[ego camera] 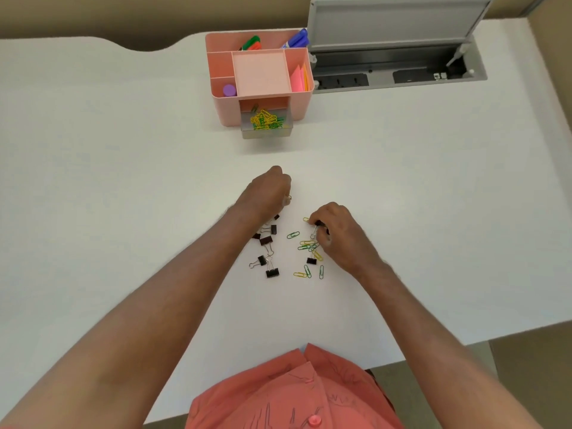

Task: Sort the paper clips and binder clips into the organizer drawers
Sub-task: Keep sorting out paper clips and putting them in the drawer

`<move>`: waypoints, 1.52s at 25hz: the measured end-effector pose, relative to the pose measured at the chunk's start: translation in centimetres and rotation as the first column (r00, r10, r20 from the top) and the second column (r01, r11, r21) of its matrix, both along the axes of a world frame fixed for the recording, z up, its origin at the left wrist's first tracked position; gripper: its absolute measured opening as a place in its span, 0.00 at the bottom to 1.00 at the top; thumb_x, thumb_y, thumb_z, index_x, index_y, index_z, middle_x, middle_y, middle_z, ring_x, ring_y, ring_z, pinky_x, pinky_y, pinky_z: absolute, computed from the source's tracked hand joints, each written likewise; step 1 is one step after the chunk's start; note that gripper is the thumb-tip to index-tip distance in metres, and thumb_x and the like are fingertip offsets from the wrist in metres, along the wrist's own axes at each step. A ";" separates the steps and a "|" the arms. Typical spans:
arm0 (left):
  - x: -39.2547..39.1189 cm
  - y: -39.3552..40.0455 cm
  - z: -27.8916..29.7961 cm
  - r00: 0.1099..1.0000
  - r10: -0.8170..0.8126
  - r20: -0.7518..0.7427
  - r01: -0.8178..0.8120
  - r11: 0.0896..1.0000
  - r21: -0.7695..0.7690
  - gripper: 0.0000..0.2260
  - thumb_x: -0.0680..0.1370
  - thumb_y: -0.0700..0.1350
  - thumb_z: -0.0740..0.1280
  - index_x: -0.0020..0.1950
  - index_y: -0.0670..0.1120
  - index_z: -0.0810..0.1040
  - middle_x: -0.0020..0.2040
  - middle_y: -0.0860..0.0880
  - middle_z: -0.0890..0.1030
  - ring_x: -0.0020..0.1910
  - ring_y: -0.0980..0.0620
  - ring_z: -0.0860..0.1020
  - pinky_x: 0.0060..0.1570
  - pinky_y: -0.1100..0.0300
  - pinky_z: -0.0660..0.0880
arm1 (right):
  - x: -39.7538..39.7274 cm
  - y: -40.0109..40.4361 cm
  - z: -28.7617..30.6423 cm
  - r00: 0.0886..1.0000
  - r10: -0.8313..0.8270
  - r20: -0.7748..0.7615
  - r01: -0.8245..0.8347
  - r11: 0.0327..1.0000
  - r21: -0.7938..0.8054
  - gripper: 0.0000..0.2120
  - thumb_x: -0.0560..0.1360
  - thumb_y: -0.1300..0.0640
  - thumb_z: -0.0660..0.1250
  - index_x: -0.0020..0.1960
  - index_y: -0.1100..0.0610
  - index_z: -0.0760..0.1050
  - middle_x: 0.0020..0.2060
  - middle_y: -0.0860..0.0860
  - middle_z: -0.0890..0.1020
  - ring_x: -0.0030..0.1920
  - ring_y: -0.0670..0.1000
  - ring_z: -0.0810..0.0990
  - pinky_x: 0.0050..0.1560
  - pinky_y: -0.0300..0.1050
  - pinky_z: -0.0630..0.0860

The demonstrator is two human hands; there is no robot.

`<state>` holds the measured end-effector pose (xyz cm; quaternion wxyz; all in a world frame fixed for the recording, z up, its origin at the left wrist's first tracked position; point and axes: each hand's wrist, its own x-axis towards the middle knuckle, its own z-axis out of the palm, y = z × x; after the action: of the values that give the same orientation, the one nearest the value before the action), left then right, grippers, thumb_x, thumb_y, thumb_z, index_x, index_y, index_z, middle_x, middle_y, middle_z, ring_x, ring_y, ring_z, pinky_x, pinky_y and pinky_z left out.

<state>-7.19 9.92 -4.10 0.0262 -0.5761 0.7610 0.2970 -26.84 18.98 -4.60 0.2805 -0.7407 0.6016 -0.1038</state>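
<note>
A pink organizer (297, 102) stands at the far middle of the white table. Its clear drawer (266, 133) is pulled out and holds several yellow and green paper clips (266, 120). Black binder clips (266, 241) lie scattered in front of me, with loose green and yellow paper clips (307, 245) to their right. My left hand (267, 191) is curled above the binder clips and holds something with a wire loop at its fingertips. My right hand (335, 230) pinches a black binder clip (316, 227) just above the paper clips.
The organizer's top compartments hold markers (298, 38), sticky notes (298, 78) and a purple cap (229, 90). An open grey cable box (399, 72) with a raised lid is set in the table at the far right. The table's near edge (383, 363) runs by my orange shirt.
</note>
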 end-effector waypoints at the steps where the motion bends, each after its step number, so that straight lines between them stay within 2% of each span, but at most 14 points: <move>1: 0.1 -0.1 0.1 1.000 -0.013 -0.005 0.013 1.000 0.002 0.04 0.79 0.41 0.70 0.50 0.41 0.78 0.55 0.43 0.75 0.48 0.40 0.79 0.49 0.47 0.78 | -0.3 -0.2 0.0 0.999 -0.045 0.031 0.045 0.999 -0.003 0.12 0.77 0.66 0.63 0.56 0.52 0.77 0.52 0.45 0.76 0.54 0.48 0.74 0.49 0.47 0.77; 5: 0.3 0.5 -0.2 0.999 -0.043 -0.017 0.042 0.999 -0.033 0.02 0.80 0.40 0.68 0.48 0.44 0.77 0.51 0.45 0.78 0.47 0.43 0.78 0.47 0.49 0.76 | -1.6 -0.9 -0.3 0.974 -0.223 0.046 0.222 0.975 0.030 0.10 0.78 0.65 0.63 0.54 0.53 0.77 0.51 0.48 0.75 0.54 0.50 0.77 0.52 0.51 0.78; 8: 0.1 1.0 -0.7 0.999 -0.023 -0.031 0.021 0.997 -0.072 0.03 0.79 0.37 0.65 0.49 0.44 0.75 0.47 0.45 0.79 0.46 0.42 0.78 0.44 0.49 0.74 | -0.9 -0.9 0.0 0.968 -0.248 0.035 0.247 0.969 0.018 0.09 0.78 0.60 0.64 0.55 0.51 0.77 0.52 0.46 0.76 0.55 0.49 0.76 0.49 0.49 0.79; 12: 0.0 1.3 -1.3 1.000 0.014 -0.026 -0.016 0.998 -0.061 0.07 0.81 0.40 0.64 0.58 0.44 0.77 0.53 0.44 0.80 0.51 0.42 0.78 0.48 0.49 0.76 | 1.4 0.1 -0.3 0.954 -0.139 -0.267 0.103 0.984 -0.144 0.10 0.74 0.53 0.72 0.56 0.51 0.81 0.53 0.48 0.78 0.54 0.54 0.75 0.52 0.49 0.72; 15: -0.1 1.6 -1.2 1.000 0.006 0.025 -0.005 0.999 -0.053 0.10 0.80 0.38 0.62 0.59 0.45 0.79 0.55 0.44 0.80 0.53 0.42 0.79 0.49 0.49 0.77 | 2.5 0.3 -0.3 0.914 -0.169 -0.368 0.095 0.973 -0.211 0.04 0.74 0.54 0.72 0.48 0.49 0.81 0.49 0.48 0.79 0.51 0.55 0.75 0.51 0.49 0.68; 17: -0.2 2.0 -1.0 1.000 -0.001 0.017 0.002 0.999 -0.051 0.10 0.80 0.37 0.62 0.58 0.45 0.79 0.55 0.44 0.80 0.53 0.42 0.79 0.49 0.50 0.76 | 2.8 0.0 -0.3 0.913 -0.147 -0.380 0.091 0.983 -0.162 0.03 0.74 0.56 0.71 0.47 0.49 0.80 0.48 0.47 0.78 0.51 0.55 0.74 0.51 0.49 0.66; 21: -0.6 5.2 -0.3 0.991 0.052 -0.120 -0.061 0.996 -0.071 0.08 0.79 0.40 0.65 0.54 0.48 0.82 0.53 0.48 0.80 0.53 0.46 0.78 0.50 0.51 0.77 | 2.6 -0.7 -0.1 0.931 -0.042 -0.363 0.029 0.999 -0.042 0.05 0.74 0.56 0.69 0.49 0.48 0.79 0.49 0.46 0.77 0.54 0.54 0.72 0.53 0.48 0.62; 23: -0.7 7.7 -0.3 0.984 0.104 -0.147 -0.107 0.994 -0.017 0.07 0.80 0.42 0.66 0.55 0.50 0.82 0.53 0.50 0.80 0.52 0.48 0.79 0.49 0.52 0.77 | 2.0 -0.6 0.0 0.938 -0.013 -0.347 0.005 1.000 -0.025 0.06 0.75 0.56 0.68 0.49 0.47 0.79 0.48 0.45 0.78 0.54 0.53 0.72 0.53 0.47 0.60; 25: -0.9 9.6 -0.6 0.983 0.139 -0.119 -0.138 0.990 0.017 0.08 0.81 0.43 0.66 0.58 0.51 0.81 0.54 0.50 0.81 0.53 0.47 0.81 0.51 0.52 0.78 | 1.5 -0.2 0.0 0.945 0.004 -0.327 -0.010 1.000 -0.016 0.05 0.76 0.56 0.68 0.50 0.46 0.79 0.49 0.44 0.78 0.54 0.52 0.72 0.54 0.47 0.60; 28: -1.4 11.0 -0.9 0.989 0.146 -0.037 -0.148 0.987 -0.064 0.11 0.81 0.44 0.66 0.63 0.49 0.77 0.56 0.49 0.82 0.54 0.45 0.81 0.51 0.50 0.76 | 1.3 0.4 0.3 0.947 0.022 -0.320 -0.031 0.999 -0.022 0.04 0.78 0.53 0.68 0.51 0.46 0.79 0.49 0.44 0.79 0.55 0.52 0.73 0.56 0.49 0.62; 30: -1.7 11.1 -0.8 0.986 0.167 -0.009 -0.167 0.981 -0.102 0.11 0.81 0.45 0.67 0.63 0.48 0.76 0.55 0.50 0.83 0.53 0.46 0.82 0.51 0.51 0.74 | 1.3 1.0 0.6 0.947 0.020 -0.322 -0.035 0.999 -0.040 0.05 0.77 0.49 0.67 0.52 0.47 0.80 0.50 0.44 0.79 0.55 0.52 0.74 0.57 0.50 0.62; 33: -1.9 10.8 -0.4 0.981 0.185 0.058 -0.177 0.978 -0.113 0.06 0.80 0.44 0.68 0.57 0.49 0.79 0.51 0.50 0.84 0.51 0.46 0.82 0.48 0.53 0.72 | 1.6 2.0 0.9 0.930 0.049 -0.364 -0.068 0.997 -0.039 0.12 0.75 0.43 0.70 0.55 0.47 0.79 0.51 0.43 0.80 0.56 0.52 0.74 0.57 0.50 0.60; 36: -2.3 10.6 0.1 0.981 0.143 0.129 -0.131 0.986 -0.103 0.06 0.79 0.41 0.67 0.51 0.49 0.82 0.48 0.50 0.83 0.49 0.46 0.81 0.46 0.54 0.71 | 2.3 2.8 0.6 0.898 0.043 -0.438 -0.066 0.997 -0.036 0.05 0.77 0.51 0.69 0.52 0.46 0.79 0.46 0.44 0.80 0.54 0.51 0.73 0.53 0.48 0.58; 38: -2.4 10.3 0.1 0.982 0.121 0.144 -0.110 0.991 -0.081 0.08 0.78 0.38 0.66 0.51 0.48 0.82 0.49 0.49 0.81 0.50 0.45 0.80 0.45 0.55 0.70 | 3.0 3.0 0.5 0.877 0.023 -0.479 -0.036 0.999 -0.017 0.07 0.76 0.57 0.66 0.48 0.46 0.79 0.42 0.44 0.79 0.51 0.51 0.73 0.50 0.47 0.56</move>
<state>-9.64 20.24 -3.97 0.0446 -0.6404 0.7325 0.2266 -23.81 22.01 -4.14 0.1152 -0.7560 0.6395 0.0791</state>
